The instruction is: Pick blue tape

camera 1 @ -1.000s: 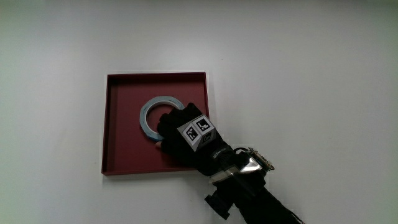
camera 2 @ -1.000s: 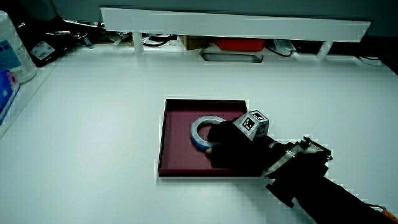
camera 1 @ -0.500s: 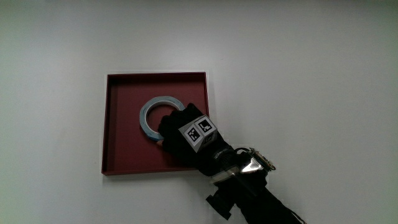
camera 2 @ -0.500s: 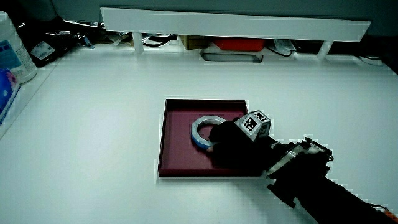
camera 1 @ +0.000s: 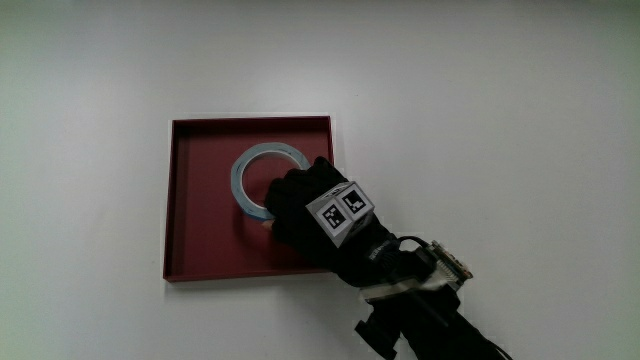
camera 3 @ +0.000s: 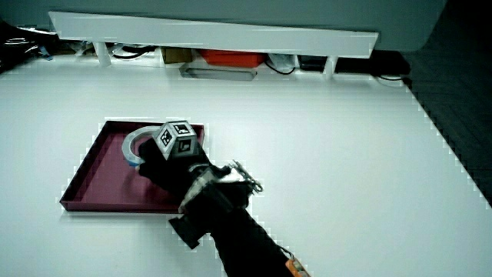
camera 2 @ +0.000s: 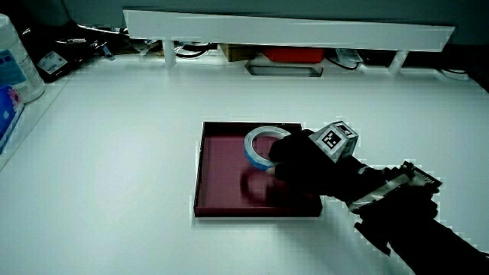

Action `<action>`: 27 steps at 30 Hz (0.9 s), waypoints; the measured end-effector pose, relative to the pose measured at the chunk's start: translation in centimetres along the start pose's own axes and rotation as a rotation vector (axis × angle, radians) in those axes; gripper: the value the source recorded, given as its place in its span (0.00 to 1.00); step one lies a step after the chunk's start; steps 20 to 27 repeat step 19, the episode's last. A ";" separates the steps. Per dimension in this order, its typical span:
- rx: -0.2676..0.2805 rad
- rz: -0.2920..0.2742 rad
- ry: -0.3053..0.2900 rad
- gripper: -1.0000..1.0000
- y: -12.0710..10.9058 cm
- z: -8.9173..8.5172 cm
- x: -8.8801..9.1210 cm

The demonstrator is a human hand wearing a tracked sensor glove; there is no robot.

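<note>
The blue tape (camera 1: 252, 177) is a pale blue ring held above the dark red tray (camera 1: 195, 240). In both side views the blue tape (camera 2: 258, 147) (camera 3: 131, 147) hangs clear of the tray floor, with a shadow under it. The gloved hand (camera 1: 300, 205) is shut on the part of the ring nearest the person, its patterned cube (camera 1: 338, 210) on the back. In both side views the hand (camera 2: 302, 164) (camera 3: 165, 165) is over the tray, and its forearm runs back toward the person.
The tray (camera 2: 221, 183) (camera 3: 92, 181) lies on a white table. A low white partition (camera 2: 290, 30) (camera 3: 215, 35) with boxes and cables under it stands at the table's edge farthest from the person. White containers (camera 2: 11, 69) stand at another edge.
The hand has lifted the blue tape off the tray floor and carried it a little away from the person. The tray has not moved.
</note>
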 end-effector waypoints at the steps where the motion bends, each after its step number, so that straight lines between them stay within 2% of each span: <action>1: 0.001 -0.002 -0.004 1.00 -0.2 0.5 -0.1; 2: 0.016 0.004 -0.010 1.00 -0.4 0.9 -0.2; 12: 0.044 -0.002 -0.026 1.00 -2.7 5.1 -0.5; 17: 0.067 -0.028 -0.056 1.00 -3.9 6.5 0.5; 19: 0.066 -0.046 -0.033 1.00 -4.3 7.2 0.9; 27: 0.066 -0.046 -0.033 1.00 -4.3 7.2 0.9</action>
